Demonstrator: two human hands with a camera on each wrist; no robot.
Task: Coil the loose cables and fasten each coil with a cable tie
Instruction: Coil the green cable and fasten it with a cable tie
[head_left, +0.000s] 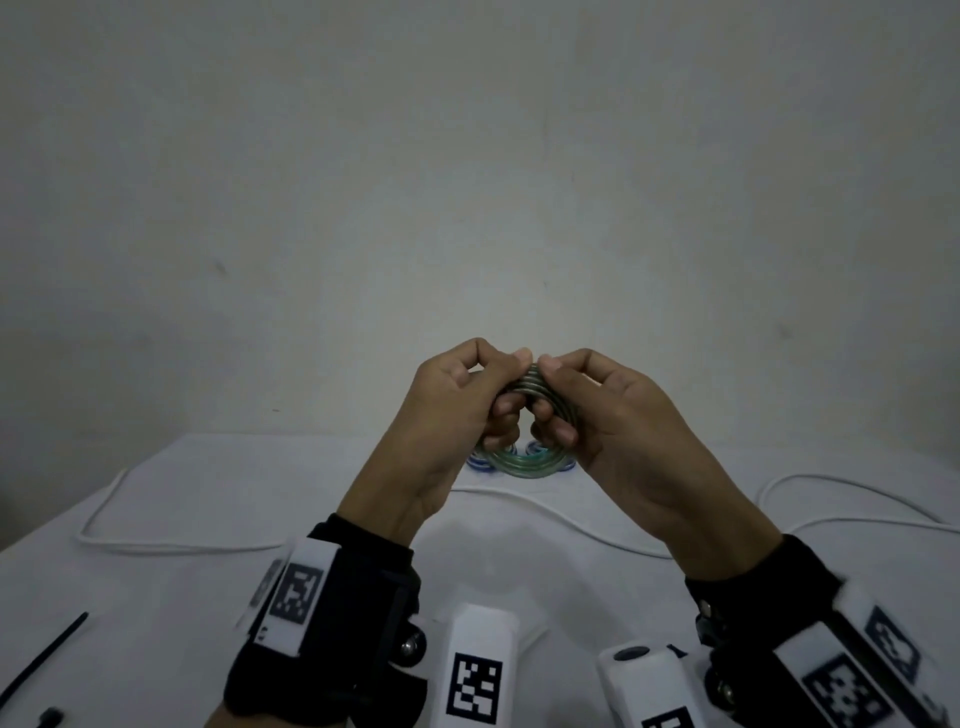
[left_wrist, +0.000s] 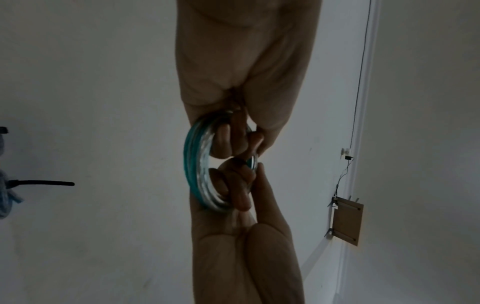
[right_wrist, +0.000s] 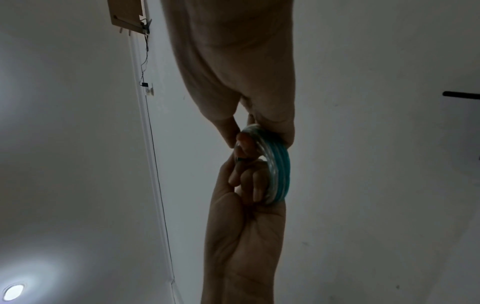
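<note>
Holding: both hands grip one small coil of translucent cable with teal and clear turns, raised above the white table in front of a pale wall.
Left hand: thumb and forefinger pinch the top of the coil, the other fingers curl through the ring's opening from the left side.
Right hand: mirrors it, thumb tip meeting the left thumb at the top of the coil, lower fingers hooked inside the ring from the right.
Coil position: it sits between the two sets of fingers, its upper arc hidden under the thumbs, its lower arc hanging free below the knuckles; in the wrist views the turns lie stacked side by side, teal on the outer edge.
Cable end: a short dark tip shows between the fingertips in the left wrist view, possibly the cable's end, though the dim light leaves this unclear.
On the table: a loose white cable trails across the surface behind the wrists; a thin black cable tie lies at the near left edge; blue-and-white coiled pieces rest just behind the held coil.
Wrists: black straps carrying white marker blocks.
</note>
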